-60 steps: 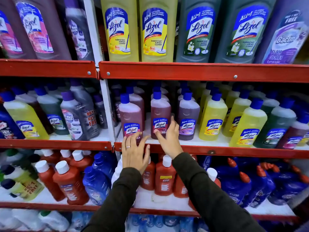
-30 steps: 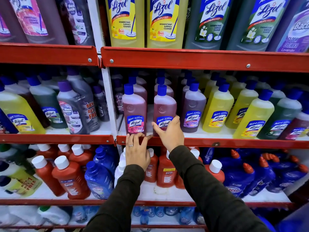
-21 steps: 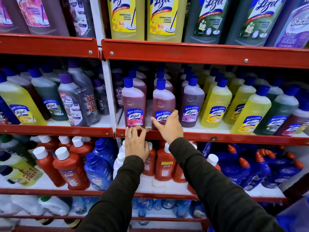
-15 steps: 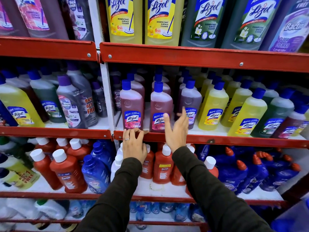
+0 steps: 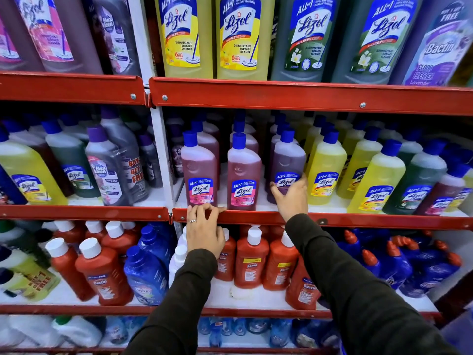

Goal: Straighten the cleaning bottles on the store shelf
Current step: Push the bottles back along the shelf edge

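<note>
Three blue-capped Lizol bottles stand at the front of the middle shelf. Two are pink: the left one (image 5: 199, 170) and the middle one (image 5: 243, 172). Both stand upright with labels forward. To their right stands a purple bottle (image 5: 289, 160). My right hand (image 5: 290, 198) wraps around its lower part at the label. My left hand (image 5: 203, 231) rests with its fingertips on the red shelf lip (image 5: 256, 217), just below the left pink bottle. It holds nothing. Dark sleeves cover both arms.
Yellow Lizol bottles (image 5: 325, 167) stand right of the purple one, then green ones. Behind the front row are more bottles. Large Lizol bottles (image 5: 240, 37) fill the shelf above. Orange Bactin bottles (image 5: 252, 260) and blue bottles stand on the shelf below.
My right hand let go of the middle pink bottle and moved right onto the purple bottle. My left hand stayed on the shelf lip.
</note>
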`<state>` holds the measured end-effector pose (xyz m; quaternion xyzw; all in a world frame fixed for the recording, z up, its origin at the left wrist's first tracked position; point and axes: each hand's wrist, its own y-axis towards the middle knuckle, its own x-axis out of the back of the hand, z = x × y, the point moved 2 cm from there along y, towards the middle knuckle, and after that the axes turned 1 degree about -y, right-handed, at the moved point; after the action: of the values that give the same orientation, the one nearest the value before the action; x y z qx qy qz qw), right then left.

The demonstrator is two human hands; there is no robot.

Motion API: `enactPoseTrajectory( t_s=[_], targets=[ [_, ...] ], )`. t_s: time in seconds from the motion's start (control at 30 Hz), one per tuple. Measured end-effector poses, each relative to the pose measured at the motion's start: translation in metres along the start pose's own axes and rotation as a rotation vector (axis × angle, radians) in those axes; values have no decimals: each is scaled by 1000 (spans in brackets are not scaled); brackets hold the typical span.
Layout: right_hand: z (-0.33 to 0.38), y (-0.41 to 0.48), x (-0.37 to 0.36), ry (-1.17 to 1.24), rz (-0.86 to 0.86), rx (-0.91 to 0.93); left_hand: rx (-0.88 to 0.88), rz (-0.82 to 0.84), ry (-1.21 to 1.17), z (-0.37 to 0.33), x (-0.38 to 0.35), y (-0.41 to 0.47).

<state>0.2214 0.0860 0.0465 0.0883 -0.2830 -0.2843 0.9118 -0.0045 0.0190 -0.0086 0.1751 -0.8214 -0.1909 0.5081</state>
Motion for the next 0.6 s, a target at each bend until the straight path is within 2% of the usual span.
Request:
enactPoseTrajectory(
  t_s=[0.1,0.4,0.6],
  targets=[
    [-4,-5,1,-78,-2,40,17,3,-7,-1,0,0],
    [9,8,-5,58,-29,-78,37,26,-8,-3,0,0],
    [-1,3,1,6,28,-11,31,17,6,-4,1,0]
  ],
)
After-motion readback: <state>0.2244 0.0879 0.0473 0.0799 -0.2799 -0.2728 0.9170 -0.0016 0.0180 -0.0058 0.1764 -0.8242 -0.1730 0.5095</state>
